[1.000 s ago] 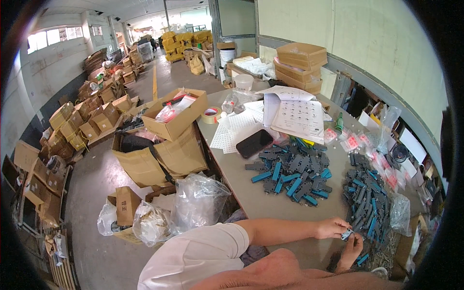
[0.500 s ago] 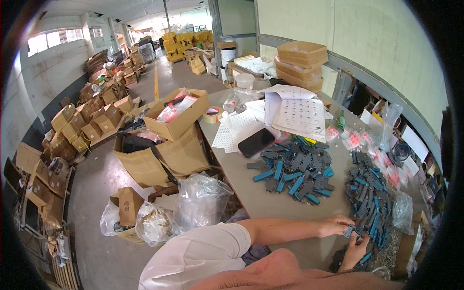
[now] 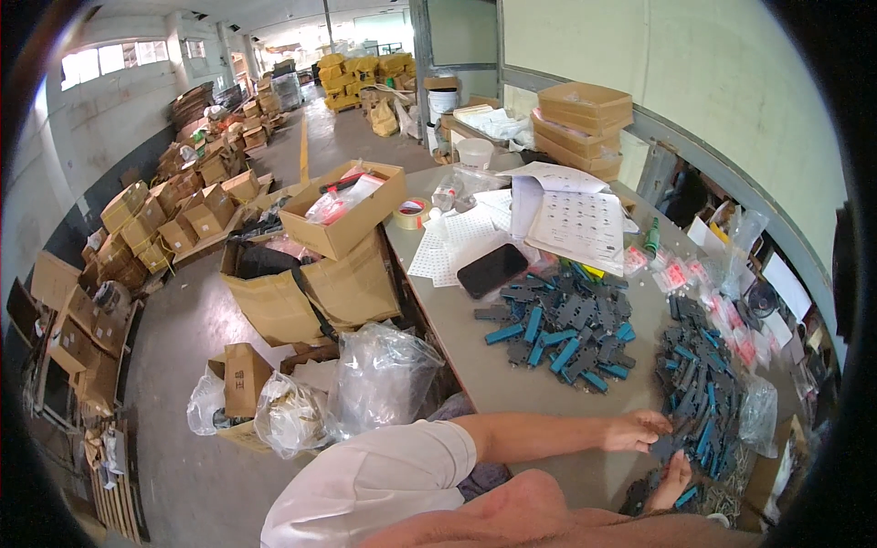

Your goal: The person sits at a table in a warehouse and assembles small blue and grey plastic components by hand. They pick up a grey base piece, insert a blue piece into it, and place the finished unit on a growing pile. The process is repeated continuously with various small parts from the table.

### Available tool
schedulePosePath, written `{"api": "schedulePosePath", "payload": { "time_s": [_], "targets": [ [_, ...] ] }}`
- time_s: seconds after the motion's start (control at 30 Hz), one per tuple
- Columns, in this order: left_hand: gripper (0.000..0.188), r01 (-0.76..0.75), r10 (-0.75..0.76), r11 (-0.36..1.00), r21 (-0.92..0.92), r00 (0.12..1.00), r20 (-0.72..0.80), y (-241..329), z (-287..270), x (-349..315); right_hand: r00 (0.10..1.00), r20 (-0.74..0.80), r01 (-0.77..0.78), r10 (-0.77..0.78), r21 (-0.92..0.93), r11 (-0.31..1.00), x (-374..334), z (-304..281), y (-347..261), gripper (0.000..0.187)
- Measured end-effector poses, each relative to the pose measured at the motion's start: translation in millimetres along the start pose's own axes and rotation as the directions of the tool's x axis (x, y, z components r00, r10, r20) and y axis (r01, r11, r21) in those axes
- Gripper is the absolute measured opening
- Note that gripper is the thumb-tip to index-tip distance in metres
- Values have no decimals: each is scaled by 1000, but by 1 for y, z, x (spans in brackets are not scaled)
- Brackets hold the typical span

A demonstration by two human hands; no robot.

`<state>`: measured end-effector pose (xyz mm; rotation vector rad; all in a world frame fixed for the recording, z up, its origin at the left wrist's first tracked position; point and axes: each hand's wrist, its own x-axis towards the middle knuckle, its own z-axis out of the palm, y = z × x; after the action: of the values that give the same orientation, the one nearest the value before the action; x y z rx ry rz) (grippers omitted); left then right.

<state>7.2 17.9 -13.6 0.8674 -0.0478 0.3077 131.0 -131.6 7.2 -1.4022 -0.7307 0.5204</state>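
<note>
Two bare hands meet over the near right part of a grey-brown desk (image 3: 448,320), close together with one small dark grey part (image 3: 663,446) between them. The left hand (image 3: 635,431) comes in from 9 o'clock, its fingertips pinching the part's upper edge; the right hand (image 3: 672,482) sits at 5 o'clock from it, fingers raised along the part's lower side, and I cannot tell whether they grip it or only touch it. Taking the clock from the hands, a long pile of dark grey and blue pieces (image 3: 702,402) lies just beside them at 1 o'clock, and a rounder heap of similar pieces (image 3: 580,315) is at 11 o'clock. Beyond that heap, also toward 11, are a black phone (image 3: 493,270) and a fanned stack of printed sheets (image 3: 575,228). Pink-and-white packets (image 3: 674,276) lie at 12 o'clock, and a crumpled clear bag (image 3: 758,416) at 2. At 10 o'clock, past the desk's edge, an uncovered carton (image 3: 343,236) holding red and pink items rests on a larger cardboard box (image 3: 347,292).
</note>
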Motion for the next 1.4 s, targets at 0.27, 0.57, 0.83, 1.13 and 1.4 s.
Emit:
{"api": "schedulePosePath", "payload": {
  "time_s": [0.27, 0.57, 0.83, 1.13, 1.4],
  "targets": [
    [28, -163, 815, 477, 864, 450, -366, 62, -36, -5, 930, -53, 205, -365, -749, 630, 3, 3, -7, 20],
    [30, -29, 869, -41, 999, 492, 50, 80, -28, -7, 959, -103, -10, -263, -943, 332, -5, 4, -6, 54],
    [59, 126, 445, -294, 947, 895, 20, 14, -39, 33, 968, 0, 54, -250, -976, 209, -7, 8, 4, 42],
    [27, 188, 431, -217, 958, 899, -79, 33, -37, 53, 939, -157, -55, -306, -947, 317, 3, -4, 6, 12],
    [17, 13, 283, -207, 978, 958, 47, 34, -9, 14, 856, -173, 45, -488, -914, 403, 6, 0, -1, 13]
  ]
}}
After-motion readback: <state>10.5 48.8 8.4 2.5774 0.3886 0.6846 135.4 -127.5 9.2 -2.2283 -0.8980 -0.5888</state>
